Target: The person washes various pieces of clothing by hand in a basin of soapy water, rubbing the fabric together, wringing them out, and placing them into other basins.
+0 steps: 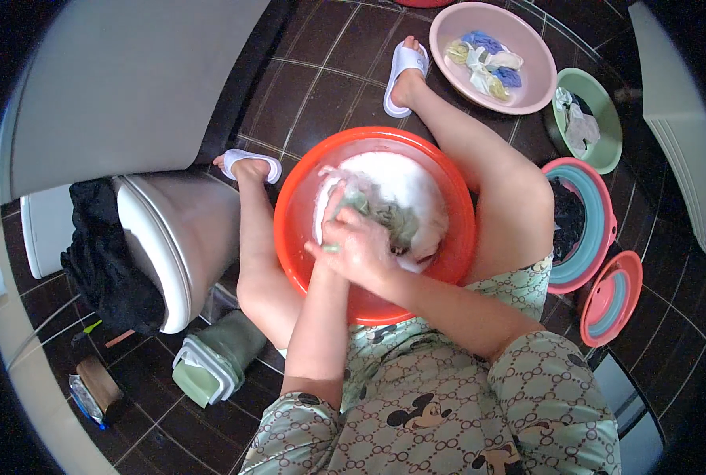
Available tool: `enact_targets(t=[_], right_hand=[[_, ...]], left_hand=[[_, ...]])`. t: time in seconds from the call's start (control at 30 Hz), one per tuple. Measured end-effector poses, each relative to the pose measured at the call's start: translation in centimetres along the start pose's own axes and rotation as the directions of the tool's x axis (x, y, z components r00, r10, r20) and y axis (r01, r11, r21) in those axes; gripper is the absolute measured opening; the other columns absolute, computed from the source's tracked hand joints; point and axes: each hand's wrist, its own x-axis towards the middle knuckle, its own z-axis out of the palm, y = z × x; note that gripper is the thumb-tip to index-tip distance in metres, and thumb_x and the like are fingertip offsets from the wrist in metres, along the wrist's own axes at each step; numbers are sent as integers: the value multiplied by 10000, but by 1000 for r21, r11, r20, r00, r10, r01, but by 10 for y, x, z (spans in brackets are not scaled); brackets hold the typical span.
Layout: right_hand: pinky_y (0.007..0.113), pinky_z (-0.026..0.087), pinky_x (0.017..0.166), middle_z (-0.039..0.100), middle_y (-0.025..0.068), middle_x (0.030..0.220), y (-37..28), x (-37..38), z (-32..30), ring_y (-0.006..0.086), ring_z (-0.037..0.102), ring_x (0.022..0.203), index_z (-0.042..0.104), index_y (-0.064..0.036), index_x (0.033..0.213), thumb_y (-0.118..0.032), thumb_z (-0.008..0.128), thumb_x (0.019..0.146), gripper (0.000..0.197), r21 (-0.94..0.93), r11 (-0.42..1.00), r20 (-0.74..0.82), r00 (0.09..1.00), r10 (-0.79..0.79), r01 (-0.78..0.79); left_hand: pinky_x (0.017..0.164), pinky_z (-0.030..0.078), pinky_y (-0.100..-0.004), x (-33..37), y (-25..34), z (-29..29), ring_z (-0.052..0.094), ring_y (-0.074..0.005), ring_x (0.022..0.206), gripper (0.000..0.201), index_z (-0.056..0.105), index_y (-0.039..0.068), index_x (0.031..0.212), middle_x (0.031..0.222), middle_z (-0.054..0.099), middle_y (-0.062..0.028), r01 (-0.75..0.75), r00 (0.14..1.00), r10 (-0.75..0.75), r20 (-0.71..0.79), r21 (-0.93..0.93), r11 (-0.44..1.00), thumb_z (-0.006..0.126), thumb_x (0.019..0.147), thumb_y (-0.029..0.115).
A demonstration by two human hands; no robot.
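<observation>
A red-orange basin stands between my legs, holding white suds and a wet grey-green cloth. My hands are crossed close together over its left half. My left hand is closed against part of the cloth, some of its fingers hidden. My right hand lies across the left wrist, its fingers curled, wet with foam, at the cloth's near edge. A small pale green band shows near the right fingers. Where the hands meet, their exact grip is partly hidden.
A pink basin with clothes, a green basin with cloths, and pink-and-blue folding basins line the right. To the left are a toilet with dark cloth on it, a lidded bin and a washing-machine-like grey panel.
</observation>
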Motion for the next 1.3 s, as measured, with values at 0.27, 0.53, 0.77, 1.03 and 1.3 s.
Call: enact_targets(t=[0.27, 0.53, 0.77, 1.03, 1.3], right_hand=[[452, 485, 625, 622, 98, 737, 13, 11, -10, 314, 611, 682, 638, -119, 718, -225, 600, 774, 126, 19, 999, -134, 990, 51, -49], [450, 457, 558, 585, 182, 651, 59, 34, -20, 374, 585, 595, 610, -62, 679, -240, 562, 832, 240, 87, 939, -103, 935, 340, -332], [451, 461, 608, 585, 181, 636, 66, 31, 4, 372, 597, 642, 603, -69, 683, -305, 539, 866, 306, -4, 942, -71, 940, 334, -335], [440, 465, 689, 606, 198, 720, 121, 71, 40, 355, 615, 743, 602, -63, 763, -445, 524, 886, 409, 71, 838, 57, 841, 538, -541], [469, 471, 810, 632, 229, 980, 179, 32, 101, 400, 602, 920, 598, -4, 1012, -368, 479, 888, 402, -182, 806, 273, 759, 591, -563]], left_hand=[[836, 507, -353, 17, -8, -25, 615, -224, 920, 348, 557, 49, 1125, 1021, 626, -90, 146, 979, -124, 160, -136, 980, 446, 944, 324], [840, 508, -368, -29, -9, 56, 607, -248, 944, 353, 559, 20, 1101, 1021, 617, -124, 149, 965, -141, -221, 19, 989, 375, 946, 277], [899, 473, -408, -22, -7, 32, 588, -270, 1006, 368, 568, 39, 1090, 1075, 608, -116, 187, 982, -186, 19, -60, 981, 399, 938, 329], [956, 421, -438, 20, 7, -30, 529, -278, 1127, 545, 494, 93, 1269, 1267, 531, -97, 66, 970, -34, -242, 128, 990, 430, 910, 498], [810, 475, -376, 57, -35, -97, 622, -343, 920, 310, 626, -63, 1008, 939, 650, -228, 398, 759, 379, -530, 838, 373, 589, 808, 171]])
